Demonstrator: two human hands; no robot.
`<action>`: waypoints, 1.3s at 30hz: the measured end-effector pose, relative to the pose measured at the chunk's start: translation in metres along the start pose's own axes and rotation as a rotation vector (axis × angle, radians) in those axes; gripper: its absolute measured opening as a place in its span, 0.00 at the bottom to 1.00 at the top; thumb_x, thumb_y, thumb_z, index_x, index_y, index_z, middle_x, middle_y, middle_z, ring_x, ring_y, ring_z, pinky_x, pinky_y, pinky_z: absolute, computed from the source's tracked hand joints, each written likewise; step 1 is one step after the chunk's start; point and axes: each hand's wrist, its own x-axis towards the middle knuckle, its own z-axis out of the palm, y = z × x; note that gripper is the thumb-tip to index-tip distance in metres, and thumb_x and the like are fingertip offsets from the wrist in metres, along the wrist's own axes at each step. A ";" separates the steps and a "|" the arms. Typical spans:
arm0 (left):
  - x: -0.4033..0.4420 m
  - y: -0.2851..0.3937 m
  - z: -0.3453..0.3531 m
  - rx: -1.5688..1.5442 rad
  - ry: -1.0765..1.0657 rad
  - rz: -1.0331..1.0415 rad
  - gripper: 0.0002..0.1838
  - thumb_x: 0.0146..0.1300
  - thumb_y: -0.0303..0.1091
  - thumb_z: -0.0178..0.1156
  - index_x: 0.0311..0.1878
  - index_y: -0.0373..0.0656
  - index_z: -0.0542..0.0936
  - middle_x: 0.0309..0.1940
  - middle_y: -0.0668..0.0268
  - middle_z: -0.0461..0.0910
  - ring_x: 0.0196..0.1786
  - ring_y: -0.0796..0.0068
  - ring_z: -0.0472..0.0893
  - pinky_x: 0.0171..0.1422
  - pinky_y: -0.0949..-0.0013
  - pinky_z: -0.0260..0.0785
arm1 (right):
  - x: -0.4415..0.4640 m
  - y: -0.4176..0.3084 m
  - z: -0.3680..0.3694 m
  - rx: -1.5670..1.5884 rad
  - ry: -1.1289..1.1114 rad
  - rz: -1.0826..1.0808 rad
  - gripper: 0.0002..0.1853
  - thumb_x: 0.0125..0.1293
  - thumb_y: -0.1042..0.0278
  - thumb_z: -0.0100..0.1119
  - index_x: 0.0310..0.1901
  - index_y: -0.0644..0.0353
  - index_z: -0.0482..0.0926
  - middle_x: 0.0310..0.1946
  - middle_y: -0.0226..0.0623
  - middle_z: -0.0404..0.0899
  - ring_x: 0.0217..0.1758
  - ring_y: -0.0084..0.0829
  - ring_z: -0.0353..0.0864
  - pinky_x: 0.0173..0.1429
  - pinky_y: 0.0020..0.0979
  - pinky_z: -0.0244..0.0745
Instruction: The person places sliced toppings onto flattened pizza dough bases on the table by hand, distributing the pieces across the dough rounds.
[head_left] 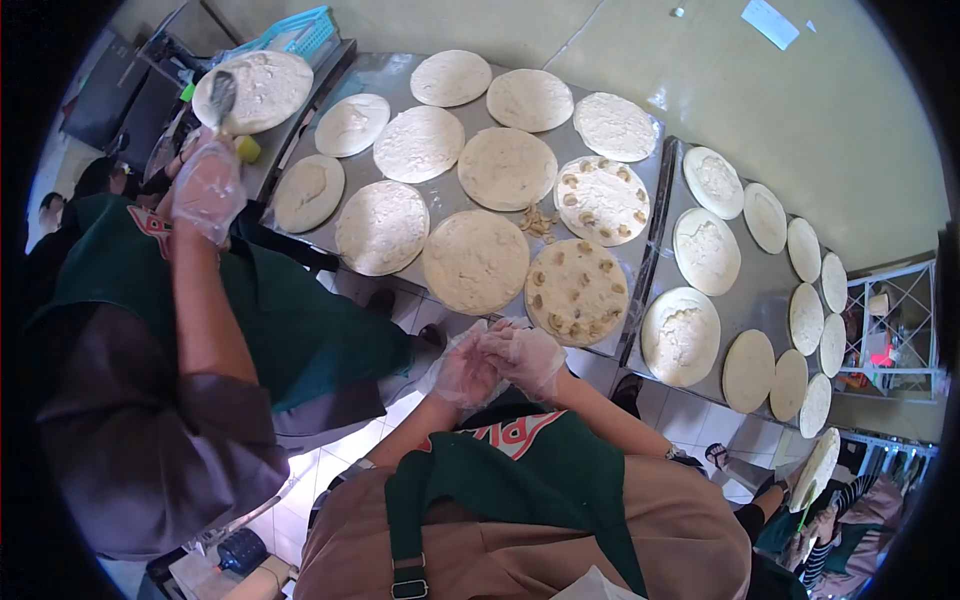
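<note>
- Nearest: w/ L hand (pixel 465 372) & R hand (pixel 525 357) together, with fingers curled narrow; can't tell if holding anything.
- Just beyond, on table (pixel 385 74): near studded dough round (pixel 577 291); might lose bits if brushed by baggy glove (pixel 452 384).
- Farther: loose topping pile (pixel 540 223); might scatter if bumped.
- Farthest: 2nd studded round (pixel 602 200); might end up uneven if rushed.

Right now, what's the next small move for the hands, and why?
Probably reach the right hand to the loose mushroom-like slices: two dough rounds beside them are similarly topped, while the untopped round nearest the left hand looks bare.
</note>
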 end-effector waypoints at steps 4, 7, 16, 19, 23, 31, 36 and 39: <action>0.008 0.001 -0.026 -0.037 -0.103 -0.129 0.22 0.61 0.44 0.41 0.53 0.38 0.62 0.46 0.60 0.70 0.50 0.70 0.70 0.56 0.69 0.59 | -0.006 0.005 0.000 0.127 0.177 0.058 0.08 0.48 0.67 0.53 0.32 0.52 0.75 0.31 0.38 0.75 0.34 0.38 0.74 0.35 0.33 0.69; 0.013 -0.001 -0.030 -0.105 -0.036 -0.183 0.18 0.61 0.41 0.41 0.47 0.38 0.68 0.40 0.63 0.74 0.44 0.70 0.73 0.53 0.69 0.64 | -0.014 0.017 -0.007 0.222 0.194 0.217 0.08 0.48 0.68 0.55 0.32 0.54 0.77 0.29 0.36 0.75 0.32 0.33 0.75 0.35 0.29 0.69; 0.006 0.004 -0.021 -0.252 0.186 -0.087 0.10 0.59 0.36 0.46 0.38 0.41 0.72 0.33 0.65 0.74 0.38 0.71 0.75 0.43 0.66 0.70 | -0.075 0.172 -0.015 0.000 0.310 0.881 0.09 0.46 0.66 0.54 0.31 0.53 0.79 0.27 0.42 0.76 0.33 0.39 0.76 0.38 0.31 0.70; 0.000 0.005 -0.023 -0.237 0.243 -0.050 0.10 0.59 0.36 0.47 0.38 0.41 0.72 0.33 0.65 0.74 0.39 0.71 0.75 0.44 0.66 0.70 | -0.063 0.158 -0.026 -0.164 0.207 0.839 0.09 0.45 0.65 0.55 0.29 0.55 0.78 0.27 0.41 0.76 0.31 0.36 0.76 0.37 0.31 0.70; -0.004 0.005 -0.024 -0.293 0.176 -0.053 0.10 0.59 0.36 0.46 0.38 0.41 0.72 0.35 0.64 0.75 0.40 0.69 0.75 0.45 0.65 0.69 | -0.049 0.164 -0.030 -0.416 0.071 0.915 0.09 0.46 0.64 0.54 0.29 0.58 0.78 0.29 0.43 0.76 0.35 0.39 0.76 0.39 0.33 0.70; -0.009 0.004 -0.020 -0.342 0.128 -0.074 0.13 0.59 0.38 0.47 0.39 0.39 0.72 0.38 0.61 0.74 0.44 0.65 0.73 0.47 0.63 0.68 | -0.038 0.184 -0.014 -0.480 0.181 0.854 0.11 0.42 0.63 0.57 0.30 0.54 0.78 0.27 0.39 0.76 0.31 0.35 0.75 0.36 0.32 0.69; -0.010 0.005 0.003 -0.276 0.102 0.008 0.22 0.58 0.46 0.46 0.48 0.38 0.67 0.48 0.56 0.68 0.53 0.60 0.67 0.53 0.60 0.63 | -0.035 0.187 -0.017 -0.528 0.160 0.786 0.11 0.43 0.62 0.56 0.30 0.54 0.78 0.27 0.39 0.76 0.31 0.36 0.75 0.35 0.32 0.69; -0.004 0.006 0.001 -0.211 0.017 -0.009 0.28 0.58 0.53 0.40 0.54 0.39 0.61 0.53 0.58 0.63 0.57 0.62 0.63 0.59 0.59 0.56 | -0.030 0.167 -0.016 -0.386 0.188 0.749 0.10 0.44 0.62 0.56 0.30 0.55 0.77 0.27 0.38 0.76 0.31 0.35 0.75 0.34 0.31 0.69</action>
